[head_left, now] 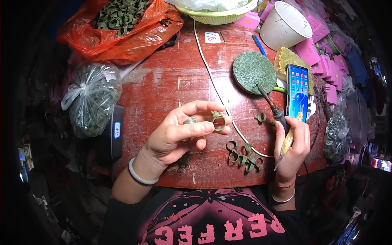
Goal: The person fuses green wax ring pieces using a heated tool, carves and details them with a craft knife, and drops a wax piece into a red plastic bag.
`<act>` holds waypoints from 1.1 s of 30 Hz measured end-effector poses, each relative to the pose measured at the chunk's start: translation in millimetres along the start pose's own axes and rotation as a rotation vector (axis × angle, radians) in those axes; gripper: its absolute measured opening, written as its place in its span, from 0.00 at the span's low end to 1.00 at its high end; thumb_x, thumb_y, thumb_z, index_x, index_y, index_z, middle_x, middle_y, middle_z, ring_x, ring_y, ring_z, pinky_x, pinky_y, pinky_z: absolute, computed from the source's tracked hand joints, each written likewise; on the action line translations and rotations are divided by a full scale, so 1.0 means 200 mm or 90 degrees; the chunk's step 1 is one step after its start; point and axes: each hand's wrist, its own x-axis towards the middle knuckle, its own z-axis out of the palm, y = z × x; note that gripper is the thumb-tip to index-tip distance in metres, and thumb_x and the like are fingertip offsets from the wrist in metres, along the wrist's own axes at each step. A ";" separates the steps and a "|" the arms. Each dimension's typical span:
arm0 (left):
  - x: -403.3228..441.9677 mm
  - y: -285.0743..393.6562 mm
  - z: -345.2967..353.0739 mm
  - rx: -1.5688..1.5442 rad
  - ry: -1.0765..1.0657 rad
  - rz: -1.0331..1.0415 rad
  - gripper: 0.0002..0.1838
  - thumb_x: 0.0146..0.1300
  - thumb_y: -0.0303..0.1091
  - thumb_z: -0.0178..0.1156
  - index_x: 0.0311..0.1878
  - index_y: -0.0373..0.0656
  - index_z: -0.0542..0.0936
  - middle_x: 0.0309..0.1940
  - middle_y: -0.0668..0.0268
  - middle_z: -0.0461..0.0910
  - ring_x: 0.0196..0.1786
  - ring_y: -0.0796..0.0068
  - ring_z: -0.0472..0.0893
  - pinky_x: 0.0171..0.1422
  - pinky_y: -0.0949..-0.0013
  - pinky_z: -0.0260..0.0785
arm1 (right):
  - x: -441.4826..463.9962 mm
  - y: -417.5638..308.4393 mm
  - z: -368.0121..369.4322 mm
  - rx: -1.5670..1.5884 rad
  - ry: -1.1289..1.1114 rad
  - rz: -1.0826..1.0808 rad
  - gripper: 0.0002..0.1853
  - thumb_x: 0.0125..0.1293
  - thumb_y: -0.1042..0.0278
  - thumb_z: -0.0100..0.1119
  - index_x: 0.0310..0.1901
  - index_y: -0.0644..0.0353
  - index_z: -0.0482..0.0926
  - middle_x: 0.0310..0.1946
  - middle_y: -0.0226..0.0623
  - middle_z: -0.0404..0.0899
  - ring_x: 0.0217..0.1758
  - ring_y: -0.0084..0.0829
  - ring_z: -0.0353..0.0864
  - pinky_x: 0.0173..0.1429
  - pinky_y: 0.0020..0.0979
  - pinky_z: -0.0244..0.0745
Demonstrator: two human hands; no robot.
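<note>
My left hand [175, 130] pinches a green wax ring [219, 121] between thumb and fingertips, its opening facing me. A grey-green band [190, 120] shows on one of that hand's fingers. In my right hand [295, 143] are two tools: a soldering-iron-like pen [279, 116] with a dark handle, and a slim pointed tool [288, 141] with a yellowish wrapped handle. The pen's thin tip reaches over the edge of a round green disc [255, 72]. Between the hands, several green rings [245, 157] lie in a loose cluster, and a single ring [260, 117] sits above them.
A phone [297, 90] leans by a yellowish block [286, 61]. Behind are a white bucket [286, 26], a blue pen [259, 45] and a basket [216, 16]. A white cable [210, 73] crosses the red table [163, 85]. Ring-filled bags [157, 30] stand left.
</note>
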 end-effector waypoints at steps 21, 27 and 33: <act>0.00 0.00 0.01 -0.012 0.009 0.002 0.22 0.64 0.21 0.56 0.62 0.30 0.67 0.45 0.53 0.79 0.50 0.67 0.82 0.29 0.86 0.72 | -0.08 -0.05 -0.03 0.213 -0.015 -0.167 0.21 0.51 0.75 0.72 0.46 0.63 0.75 0.35 0.40 0.79 0.35 0.37 0.78 0.40 0.32 0.74; 0.01 0.00 0.01 -0.019 0.013 -0.002 0.22 0.64 0.20 0.55 0.62 0.30 0.68 0.46 0.52 0.78 0.50 0.67 0.82 0.29 0.86 0.73 | -0.07 -0.05 -0.01 0.226 -0.022 -0.173 0.21 0.51 0.77 0.71 0.46 0.64 0.75 0.34 0.41 0.79 0.34 0.37 0.77 0.39 0.33 0.73; 0.01 -0.01 0.00 -0.020 0.012 0.000 0.22 0.64 0.21 0.55 0.61 0.30 0.68 0.46 0.52 0.78 0.50 0.68 0.82 0.29 0.86 0.73 | -0.07 -0.05 -0.01 0.224 -0.024 -0.172 0.21 0.50 0.77 0.72 0.46 0.64 0.75 0.34 0.41 0.79 0.34 0.36 0.77 0.39 0.32 0.73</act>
